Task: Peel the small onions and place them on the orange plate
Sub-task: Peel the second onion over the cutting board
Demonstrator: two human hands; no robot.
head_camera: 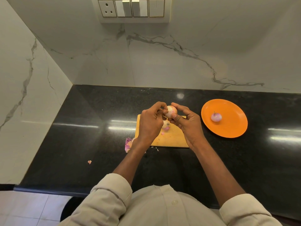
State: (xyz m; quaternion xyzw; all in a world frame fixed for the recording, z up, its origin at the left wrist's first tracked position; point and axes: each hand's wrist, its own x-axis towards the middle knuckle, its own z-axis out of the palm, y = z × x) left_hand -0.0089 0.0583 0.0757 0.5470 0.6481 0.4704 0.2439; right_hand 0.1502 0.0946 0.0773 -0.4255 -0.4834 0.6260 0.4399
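A small onion (171,110) with pale, partly stripped skin is held above the wooden cutting board (171,137). My right hand (187,123) grips it from the right, thumb and fingers curled round it. My left hand (150,123) pinches at its left side with the fingertips. A second onion (166,125) lies on the board under my hands, partly hidden. One peeled purple onion (216,117) sits on the orange plate (231,128) to the right of the board.
Purple onion peels (127,144) lie on the black countertop (81,136) at the board's left corner, with small scraps (89,161) nearer the front edge. Marble walls close off the back and left. A switch panel (132,8) is on the back wall.
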